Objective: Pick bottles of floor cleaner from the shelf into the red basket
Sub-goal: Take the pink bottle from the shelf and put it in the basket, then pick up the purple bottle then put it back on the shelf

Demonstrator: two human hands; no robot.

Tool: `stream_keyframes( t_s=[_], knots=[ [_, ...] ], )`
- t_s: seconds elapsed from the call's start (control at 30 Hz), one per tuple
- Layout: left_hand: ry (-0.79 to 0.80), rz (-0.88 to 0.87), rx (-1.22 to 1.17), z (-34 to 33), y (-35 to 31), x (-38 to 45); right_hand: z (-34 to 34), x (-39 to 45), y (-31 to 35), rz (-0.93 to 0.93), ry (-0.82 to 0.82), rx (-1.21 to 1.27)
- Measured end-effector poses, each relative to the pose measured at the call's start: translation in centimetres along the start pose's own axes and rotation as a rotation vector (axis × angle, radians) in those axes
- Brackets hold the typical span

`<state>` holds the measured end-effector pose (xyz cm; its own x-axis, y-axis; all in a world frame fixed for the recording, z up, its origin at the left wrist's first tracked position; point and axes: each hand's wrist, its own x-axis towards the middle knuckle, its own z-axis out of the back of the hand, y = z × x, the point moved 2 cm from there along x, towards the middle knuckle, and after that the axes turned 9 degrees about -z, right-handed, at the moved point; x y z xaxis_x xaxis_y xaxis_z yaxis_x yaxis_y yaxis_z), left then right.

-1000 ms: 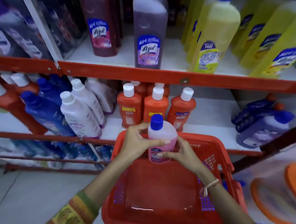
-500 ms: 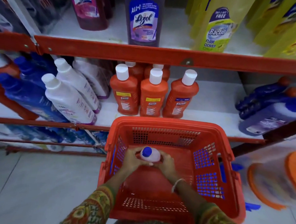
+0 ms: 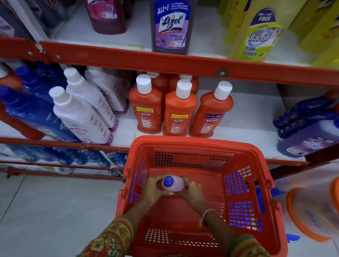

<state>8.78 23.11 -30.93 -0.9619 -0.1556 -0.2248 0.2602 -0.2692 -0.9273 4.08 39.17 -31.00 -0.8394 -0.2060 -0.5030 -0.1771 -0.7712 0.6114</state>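
A pink floor cleaner bottle (image 3: 174, 184) with a blue cap stands upright low inside the red basket (image 3: 202, 144), near its left wall. My left hand (image 3: 150, 191) wraps its left side and my right hand (image 3: 193, 191) wraps its right side, both closed around it. The bottle's lower body is hidden by my fingers. Whether it rests on the basket floor I cannot tell. On the shelf just beyond the basket stand orange Bactin bottles (image 3: 179, 111) with white caps.
A red shelf rail (image 3: 167, 63) runs above the orange bottles. White bottles (image 3: 79, 113) and blue bottles (image 3: 31, 108) lean at the left, purple bottles (image 3: 310, 133) lie at the right. A Lizol bottle (image 3: 171, 24) and yellow Bactin bottles (image 3: 258, 33) stand on the upper shelf. Grey floor tiles (image 3: 46, 210) lie left of the basket.
Both hands carried the pink bottle from above the basket's rim down into the basket. Since half a second ago the hands have hardly moved.
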Motion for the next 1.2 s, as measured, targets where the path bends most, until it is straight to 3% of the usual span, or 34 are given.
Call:
stream_keyframes(
  t_s=[0.17, 0.27, 0.53, 0.7, 0.87, 1.03, 1.2],
  knots=[
    [0.102, -0.018, 0.007, 1.2, -1.6, -0.5, 2.8, -1.1, 1.1, 0.062, 0.057, -0.091],
    [0.109, -0.074, 0.035, 3.0, -3.3, -1.9, 5.5, -2.3, 2.2, 0.12, 0.006, -0.15],
    [-0.204, -0.465, -0.025, 10.1, -15.6, -3.2, 13.4, -6.4, 10.5, 0.413, -0.234, 0.042],
    [-0.451, -0.806, 0.271, 14.2, -23.4, -1.8, 18.0, -7.6, 17.8, 0.592, -0.399, 0.203],
    [-0.626, -0.954, 0.421, 17.1, -27.8, 0.9, 21.5, -7.4, 24.1, 0.736, -0.582, 0.351],
    [-0.646, -0.945, 0.618, 18.9, -29.4, 4.9, 23.6, -5.6, 28.9, 0.731, -0.716, 0.491],
    [-0.574, -0.742, 0.811, 19.6, -28.2, 8.4, 25.7, -3.2, 32.5, 0.634, -0.603, 0.427]
  ],
)
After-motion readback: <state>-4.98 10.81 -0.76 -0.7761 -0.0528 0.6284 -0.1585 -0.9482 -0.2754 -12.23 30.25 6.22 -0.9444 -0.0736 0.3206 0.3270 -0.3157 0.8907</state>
